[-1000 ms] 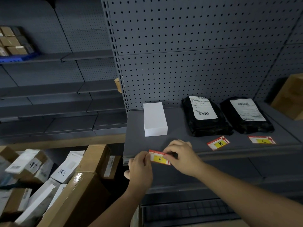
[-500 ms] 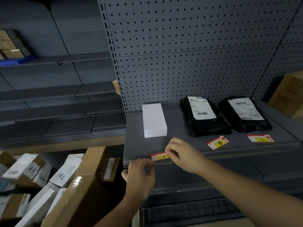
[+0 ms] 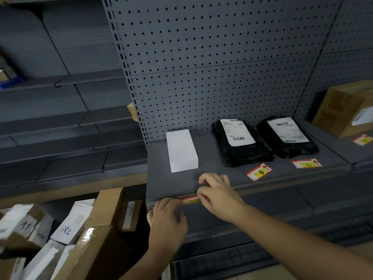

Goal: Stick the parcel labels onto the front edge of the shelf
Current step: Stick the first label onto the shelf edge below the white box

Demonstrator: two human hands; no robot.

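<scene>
Red-yellow label (image 3: 190, 200) on shelf edge (image 3: 262, 187), labels B (image 3: 258, 171), C (image 3: 306, 163) flat

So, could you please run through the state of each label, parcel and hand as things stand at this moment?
A label: on the shelf's front edge, under both hands.
B label: loose, flat on the shelf top, askew.
C label: loose, flat on the shelf top.
White box: closed, lying flat.
Two black parcels: sealed, lying side by side.
Left hand: fingertips at the label's left end.
Right hand: fingers pressing the label's right end.
</scene>
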